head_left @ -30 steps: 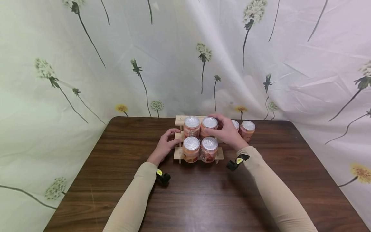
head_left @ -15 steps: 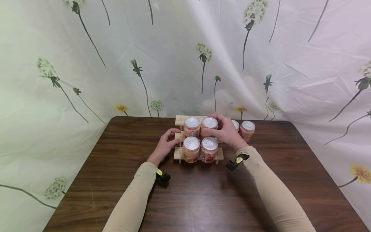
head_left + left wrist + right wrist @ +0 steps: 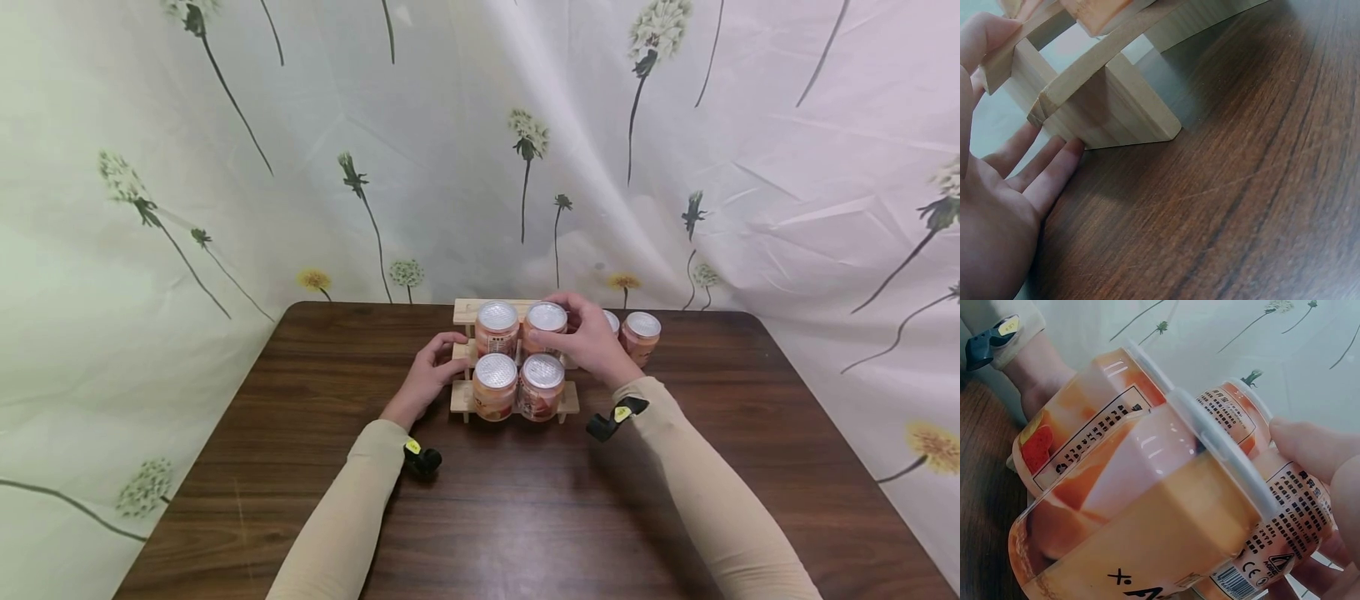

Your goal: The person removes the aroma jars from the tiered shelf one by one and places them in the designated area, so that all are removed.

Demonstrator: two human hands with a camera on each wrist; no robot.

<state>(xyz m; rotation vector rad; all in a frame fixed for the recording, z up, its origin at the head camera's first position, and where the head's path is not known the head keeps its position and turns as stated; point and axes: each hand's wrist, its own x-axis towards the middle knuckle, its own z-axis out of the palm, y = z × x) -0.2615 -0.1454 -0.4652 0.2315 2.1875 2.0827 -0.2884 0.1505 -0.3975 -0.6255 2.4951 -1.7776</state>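
Observation:
A three-step wooden stand (image 3: 567, 398) bears several squat plastic jars with silver lids and orange-pink labels. My left hand (image 3: 425, 377) holds the stand's left end at the middle step. In the left wrist view, the left hand (image 3: 997, 206) has its thumb against a slat and fingers touching the side leg. My right hand (image 3: 596, 342) grips the rear right jar (image 3: 546, 321) between thumb and fingers. Beside that jar stands the rear left jar (image 3: 497, 329). Two front jars, left (image 3: 495, 387) and right (image 3: 542, 387), sit on the lowest step.
Two further jars stand on the brown table (image 3: 495, 517) right of the stand: one (image 3: 641, 337) in plain sight, the other (image 3: 611, 321) partly behind my right hand. A dandelion-print curtain (image 3: 450, 150) hangs just behind the table's far edge.
My right hand and the rear right jar have shifted very slightly to the right, widening the gap to the rear left jar. The left hand and stand have stayed put.

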